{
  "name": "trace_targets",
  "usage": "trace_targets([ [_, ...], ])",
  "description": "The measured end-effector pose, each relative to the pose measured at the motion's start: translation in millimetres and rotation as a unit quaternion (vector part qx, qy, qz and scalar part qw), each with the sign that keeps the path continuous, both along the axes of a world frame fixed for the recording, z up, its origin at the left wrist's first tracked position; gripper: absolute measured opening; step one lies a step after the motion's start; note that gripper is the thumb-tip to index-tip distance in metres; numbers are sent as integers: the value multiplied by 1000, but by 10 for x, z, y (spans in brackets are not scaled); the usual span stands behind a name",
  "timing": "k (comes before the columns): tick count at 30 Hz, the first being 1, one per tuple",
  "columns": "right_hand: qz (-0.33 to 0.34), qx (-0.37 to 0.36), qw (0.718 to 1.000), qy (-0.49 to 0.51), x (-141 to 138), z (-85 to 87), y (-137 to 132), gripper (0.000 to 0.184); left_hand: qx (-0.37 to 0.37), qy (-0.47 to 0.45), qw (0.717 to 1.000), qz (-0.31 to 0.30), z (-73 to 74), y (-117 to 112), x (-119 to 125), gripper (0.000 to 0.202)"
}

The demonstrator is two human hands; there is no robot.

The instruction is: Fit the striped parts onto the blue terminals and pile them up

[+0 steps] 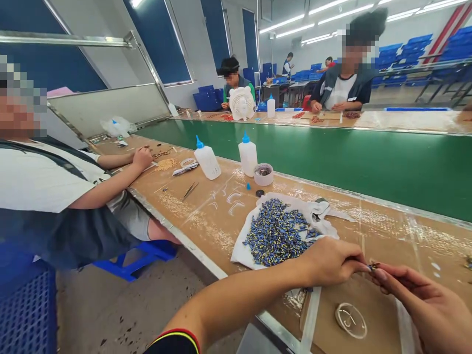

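My left hand (330, 261) reaches across from the left with thumb and forefinger pinched together. My right hand (424, 295) meets it fingertip to fingertip at the right. Between the fingertips is a small dark and yellowish piece (373, 266), mostly covered, so its kind does not show. Behind my left hand, a white plastic bag (240, 250) lies spread under a heap of tiny blue, yellow and black parts (276, 233). Below the hands, a shallow clear round dish (351, 320) rests on the brown board, with something thin and clear in it.
Two white squeeze bottles (208, 162) with blue tips, a tape roll (263, 174) and tweezers (190, 191) are on the bench. Beyond runs a green conveyor belt (332, 152). One person (47, 177) sits close at left; others work across the belt.
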State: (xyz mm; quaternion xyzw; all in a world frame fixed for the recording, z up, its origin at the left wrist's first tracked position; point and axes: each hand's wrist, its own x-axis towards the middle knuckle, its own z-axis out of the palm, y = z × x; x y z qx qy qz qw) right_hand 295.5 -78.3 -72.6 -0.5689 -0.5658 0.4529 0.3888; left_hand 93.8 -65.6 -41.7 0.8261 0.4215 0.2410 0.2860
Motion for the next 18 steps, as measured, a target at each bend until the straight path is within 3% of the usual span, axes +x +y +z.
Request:
trace_targets([
  [3, 32, -18, 999, 15, -28, 110, -37, 38, 19, -1, 1000, -5, 69, -14, 5, 12],
  [9, 66, 17, 997, 35, -121, 312, -33, 32, 7, -28, 1000, -3, 130, 42, 0, 12],
  [18, 80, 12, 995, 57, -108, 313, -13, 23, -28, -42, 999, 18, 157, 45, 39, 11],
])
